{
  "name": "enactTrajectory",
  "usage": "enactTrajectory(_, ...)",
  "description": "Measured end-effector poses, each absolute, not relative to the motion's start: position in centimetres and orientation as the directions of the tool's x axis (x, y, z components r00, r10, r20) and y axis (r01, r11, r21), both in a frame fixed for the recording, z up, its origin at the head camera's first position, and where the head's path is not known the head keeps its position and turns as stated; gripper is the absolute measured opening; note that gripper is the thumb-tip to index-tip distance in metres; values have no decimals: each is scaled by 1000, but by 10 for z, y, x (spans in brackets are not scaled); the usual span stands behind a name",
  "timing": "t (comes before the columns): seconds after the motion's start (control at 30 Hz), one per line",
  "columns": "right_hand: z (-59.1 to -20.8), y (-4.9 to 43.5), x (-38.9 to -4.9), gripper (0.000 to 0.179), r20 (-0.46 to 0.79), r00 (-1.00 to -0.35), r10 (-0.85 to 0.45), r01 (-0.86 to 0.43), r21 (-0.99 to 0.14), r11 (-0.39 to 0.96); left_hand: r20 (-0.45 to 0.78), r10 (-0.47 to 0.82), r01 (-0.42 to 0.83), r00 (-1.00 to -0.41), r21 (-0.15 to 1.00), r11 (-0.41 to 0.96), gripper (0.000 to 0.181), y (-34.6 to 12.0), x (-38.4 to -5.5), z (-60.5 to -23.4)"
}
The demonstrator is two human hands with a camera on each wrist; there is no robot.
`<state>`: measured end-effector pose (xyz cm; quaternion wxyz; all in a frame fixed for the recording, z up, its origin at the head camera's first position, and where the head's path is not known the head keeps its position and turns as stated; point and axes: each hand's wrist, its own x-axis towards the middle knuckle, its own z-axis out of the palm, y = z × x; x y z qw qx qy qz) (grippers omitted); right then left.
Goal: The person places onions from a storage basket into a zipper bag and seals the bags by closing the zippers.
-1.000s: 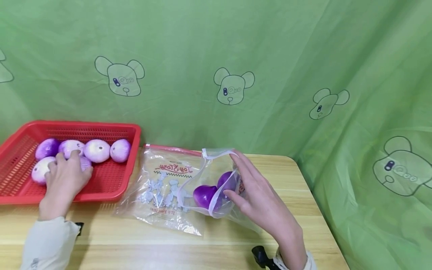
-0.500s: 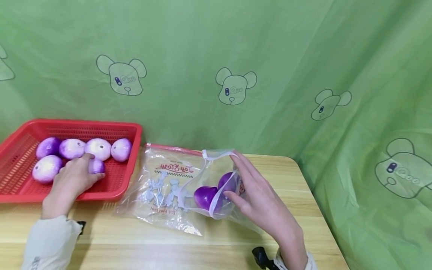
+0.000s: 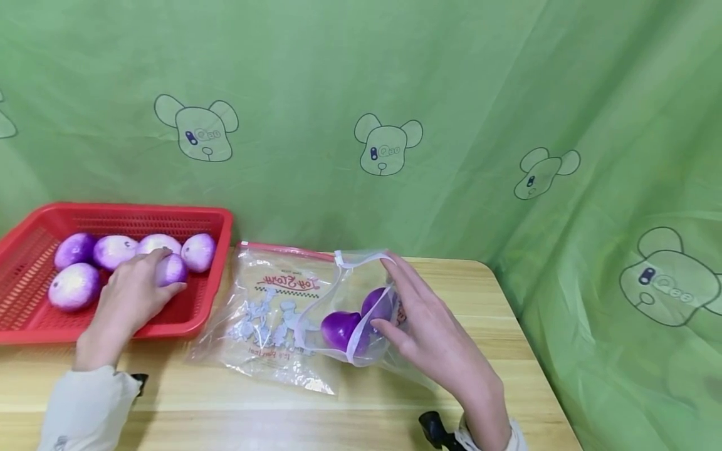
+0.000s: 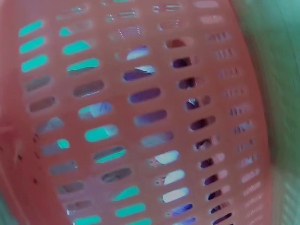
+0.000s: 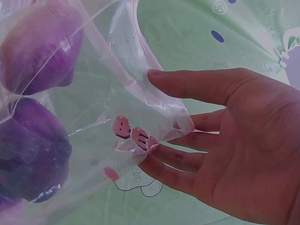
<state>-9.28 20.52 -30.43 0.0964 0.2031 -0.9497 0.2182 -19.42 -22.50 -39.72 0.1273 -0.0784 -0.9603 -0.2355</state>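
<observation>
In the head view my left hand [image 3: 128,293] grips a purple onion [image 3: 172,270] inside the red basket [image 3: 194,316]. In the left wrist view the basket's slotted wall [image 4: 159,105] fills most of the frame and hides the hand. My right hand [image 3: 437,335] is at the mouth of a clear zip bag [image 3: 361,263], its fingers spread and touching the rim. Two dark purple onions [image 3: 340,330] show inside this bag. Close up, the right thumb [image 5: 197,86] lies at the bag's edge, apart from the other fingers, which are partly behind the plastic.
Several more onions [image 3: 74,287] sit in the basket around the left hand. A flat, clear zip bag [image 3: 271,313] with a red strip and printed figures lies between basket and open bag. The wooden table [image 3: 225,413] ends at a green curtain [image 3: 316,75].
My left hand has shifted right within the basket, bringing the gripped onion right and slightly up, so it now overlaps the back row. My right hand and the bag look almost unchanged.
</observation>
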Motion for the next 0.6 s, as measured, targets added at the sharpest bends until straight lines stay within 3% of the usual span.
enactTrajectory(0.27,-304,204,-93,91,265,-900,-346,-428,-380,820,363,90,256,-928,442,860,57,-219,-191,-389)
enactTrajectory(0.6,-305,203,-93,91,265,-897,-354,-434,-375,819,362,110,276,-926,447,851,62,-209,-187,-376)
